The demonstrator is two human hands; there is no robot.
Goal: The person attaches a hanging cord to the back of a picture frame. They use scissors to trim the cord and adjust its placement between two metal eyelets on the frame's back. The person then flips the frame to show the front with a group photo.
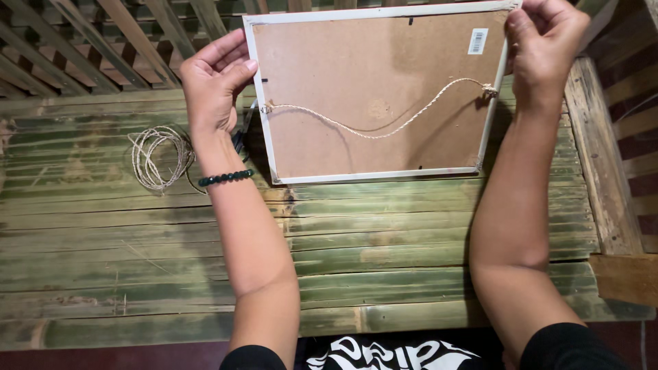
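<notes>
A picture frame (373, 96) with a white rim and a brown board back faces me, tilted up above the bamboo slat surface (384, 240). A pale twine cord (384, 123) hangs slack across its back between the two side rails. My left hand (212, 82) grips the frame's left edge; a dark bead bracelet (226, 177) sits on that wrist. My right hand (545, 44) grips the frame's upper right corner. A small white sticker (478, 41) sits near that corner.
A loose coil of twine (161, 157) lies on the slats left of my left wrist. A dark tool (240, 137) is partly hidden behind the frame's left edge. A wooden beam (600, 157) borders the right side. Slatted lattice (103, 41) lies beyond.
</notes>
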